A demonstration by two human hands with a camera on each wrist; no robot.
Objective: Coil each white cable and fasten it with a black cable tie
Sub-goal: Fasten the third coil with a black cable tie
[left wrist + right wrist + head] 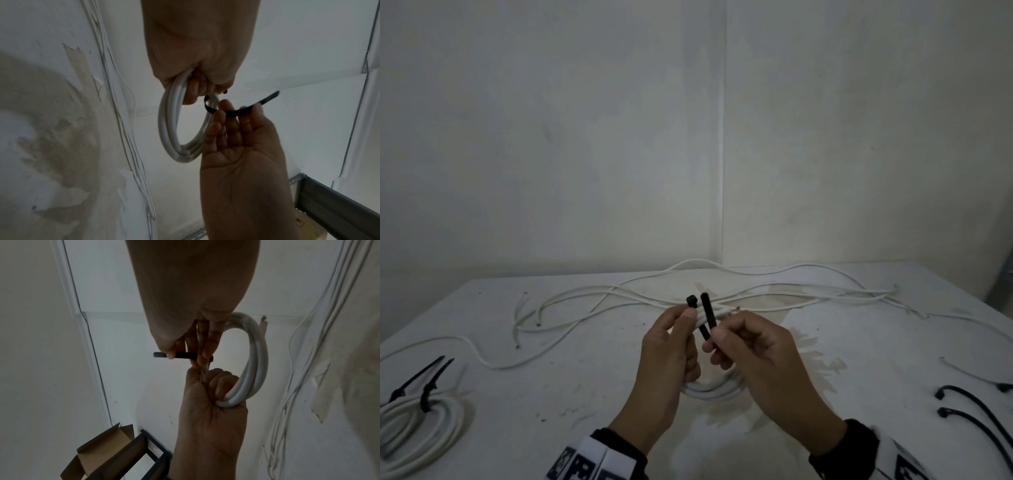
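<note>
A white cable coil [714, 390] hangs just over the table centre, gripped by my left hand [671, 346]. A black cable tie [707, 311] loops round the coil's top. Its square head sticks up by my left thumb and its strap stands beside it. My right hand [743, 339] pinches the strap. In the left wrist view my left hand [195, 91] clasps the coil [168, 123] while the right hand's fingertips [232, 116] hold the tie [238, 112]. The right wrist view shows my right hand [185, 345] pinching the tie [183, 355] and the left hand [213, 386] curled round the coil [257, 353].
Loose white cables [619, 294] sprawl across the far side of the white table [551, 394]. A tied coil [417, 418] lies at the left edge. Spare black ties [976, 407] lie at the right edge. A cardboard box [102, 451] stands beside the table.
</note>
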